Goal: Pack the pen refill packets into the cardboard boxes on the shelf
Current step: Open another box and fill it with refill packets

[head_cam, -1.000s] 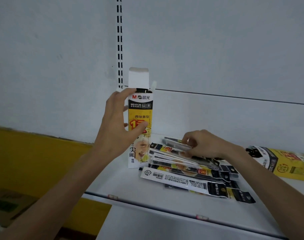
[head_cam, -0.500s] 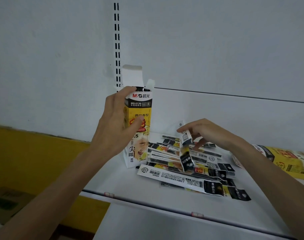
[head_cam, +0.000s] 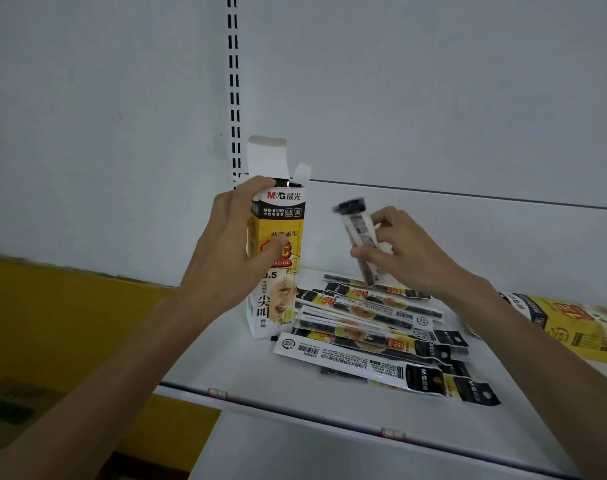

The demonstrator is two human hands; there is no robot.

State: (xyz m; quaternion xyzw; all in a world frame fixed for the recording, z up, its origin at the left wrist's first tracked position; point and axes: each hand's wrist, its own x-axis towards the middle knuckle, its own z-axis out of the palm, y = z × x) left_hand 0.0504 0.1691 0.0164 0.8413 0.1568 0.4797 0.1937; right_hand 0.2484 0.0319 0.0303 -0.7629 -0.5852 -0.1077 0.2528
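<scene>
Cardboard: 1 upright box (head_cam: 284, 216) (open), 1 flat box (head_cam: 579, 327); 1 raised packet (head_cam: 360, 232).

I am in a shop, by the look of it one that sells stationery. In front of me is a white metal display shelf (head_cam: 243, 372) with a slotted upright (head_cam: 233, 81) running up its plain white back panel (head_cam: 433, 98). The shelf's front edge carries a rail with small label clips (head_cam: 217, 393). The goods are retail stock: pen refill packets (head_cam: 347, 358) printed with barcodes and punched with hang holes, and a branded printed box (head_cam: 281, 306).
</scene>
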